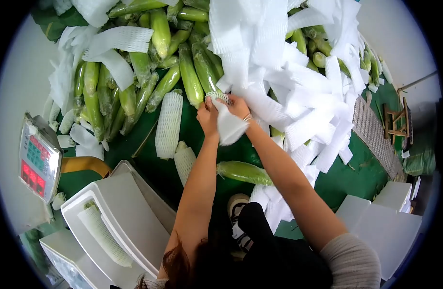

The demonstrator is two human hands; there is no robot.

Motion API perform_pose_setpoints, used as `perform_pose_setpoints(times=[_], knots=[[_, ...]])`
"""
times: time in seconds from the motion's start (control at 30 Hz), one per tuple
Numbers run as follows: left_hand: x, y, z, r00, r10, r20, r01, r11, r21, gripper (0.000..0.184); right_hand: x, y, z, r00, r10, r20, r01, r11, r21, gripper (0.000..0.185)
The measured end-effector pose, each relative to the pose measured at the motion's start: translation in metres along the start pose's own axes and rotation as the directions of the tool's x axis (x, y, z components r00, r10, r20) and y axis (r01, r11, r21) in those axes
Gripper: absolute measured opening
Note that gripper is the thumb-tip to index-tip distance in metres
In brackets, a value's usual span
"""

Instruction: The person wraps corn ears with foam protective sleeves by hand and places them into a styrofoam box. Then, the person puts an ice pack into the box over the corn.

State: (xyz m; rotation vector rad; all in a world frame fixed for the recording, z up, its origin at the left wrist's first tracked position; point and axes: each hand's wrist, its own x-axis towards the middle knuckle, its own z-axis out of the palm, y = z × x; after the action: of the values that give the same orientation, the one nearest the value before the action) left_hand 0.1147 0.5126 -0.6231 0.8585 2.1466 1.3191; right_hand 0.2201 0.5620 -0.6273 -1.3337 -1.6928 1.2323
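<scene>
In front of me, both hands hold a white foam net sleeve (229, 126) at its upper, open end. My left hand (208, 117) is closed on the left side of the rim, and my right hand (239, 107) pinches the right side. The sleeve's lower end hangs loose; whether anything is inside I cannot tell. Just beyond the fingers lie long green film-wrapped vegetables (190, 77) that look like corn ears in husk. A sleeved piece (168, 126) rests left of my left hand, and one wrapped piece (244, 172) lies below, between my forearms.
Loose foam sleeves (303, 86) are heaped at the right. On the left stand a scale (38, 159) with red lit digits and a white plastic bin (127, 212) with another sleeved piece (103, 233) by it. White boxes (375, 221) stand lower right, and a small wooden stool (399, 120) farther back.
</scene>
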Motion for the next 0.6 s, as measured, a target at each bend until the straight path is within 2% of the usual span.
perform_pose_setpoints(times=[0.07,0.13,0.17,0.2,0.23,0.27,0.33,0.4,0.47,0.5,0.53,0.57,0.6], knots=[[-0.004,0.002,-0.001,0.992,-0.107,0.064,0.11,0.993,-0.052,0.051,-0.001,0.004,0.006,0.989,0.14,0.041,-0.143,0.986,0.085,0.047],[-0.015,0.042,-0.018,0.931,-0.274,0.24,0.35,0.857,-0.379,0.054,-0.044,-0.086,-0.006,0.95,0.307,0.048,-0.304,0.882,0.359,0.038],[-0.013,0.04,-0.021,0.889,-0.245,0.386,0.423,0.761,-0.492,0.056,-0.033,-0.048,-0.002,0.985,0.155,-0.073,-0.15,0.986,0.072,0.04],[-0.024,0.055,-0.038,0.88,-0.187,0.436,0.376,0.835,-0.401,0.053,-0.039,-0.067,-0.013,0.993,0.001,-0.119,-0.015,0.993,-0.115,0.045],[-0.035,0.07,-0.055,0.866,-0.127,0.484,0.308,0.898,-0.315,0.053,-0.05,-0.086,-0.02,0.986,-0.06,-0.157,0.025,0.976,-0.214,0.046],[-0.049,0.057,-0.056,0.827,-0.144,0.544,0.384,0.85,-0.36,0.051,-0.069,-0.117,-0.028,0.974,-0.124,-0.191,0.059,0.948,-0.313,0.047],[-0.085,0.03,-0.063,0.753,-0.164,0.637,0.542,0.705,-0.458,0.045,-0.11,-0.162,-0.044,0.991,-0.082,-0.104,0.032,0.909,-0.415,0.047],[-0.133,0.026,-0.087,0.698,-0.23,0.678,0.668,0.55,-0.501,0.038,-0.149,-0.18,-0.057,0.994,-0.103,-0.019,0.086,0.903,-0.421,0.044],[-0.167,0.054,-0.116,0.658,-0.361,0.661,0.745,0.442,-0.5,0.036,-0.162,-0.185,-0.065,0.995,0.034,0.094,0.002,0.933,-0.359,0.038],[-0.174,0.072,-0.126,0.639,-0.429,0.639,0.769,0.389,-0.508,0.036,-0.157,-0.184,-0.066,0.994,0.069,0.086,-0.036,0.941,-0.336,0.035],[-0.166,0.085,-0.124,0.66,-0.409,0.631,0.751,0.346,-0.562,0.035,-0.148,-0.183,-0.068,0.991,0.11,0.079,-0.08,0.946,-0.314,0.031],[-0.158,0.097,-0.122,0.68,-0.389,0.622,0.731,0.299,-0.613,0.034,-0.137,-0.175,-0.065,0.99,0.139,0.007,-0.134,0.968,-0.214,0.027],[-0.143,0.093,-0.114,0.746,-0.273,0.608,0.666,0.307,-0.679,0.031,-0.123,-0.168,-0.068,0.985,0.174,-0.018,-0.174,0.983,-0.062,0.028]])
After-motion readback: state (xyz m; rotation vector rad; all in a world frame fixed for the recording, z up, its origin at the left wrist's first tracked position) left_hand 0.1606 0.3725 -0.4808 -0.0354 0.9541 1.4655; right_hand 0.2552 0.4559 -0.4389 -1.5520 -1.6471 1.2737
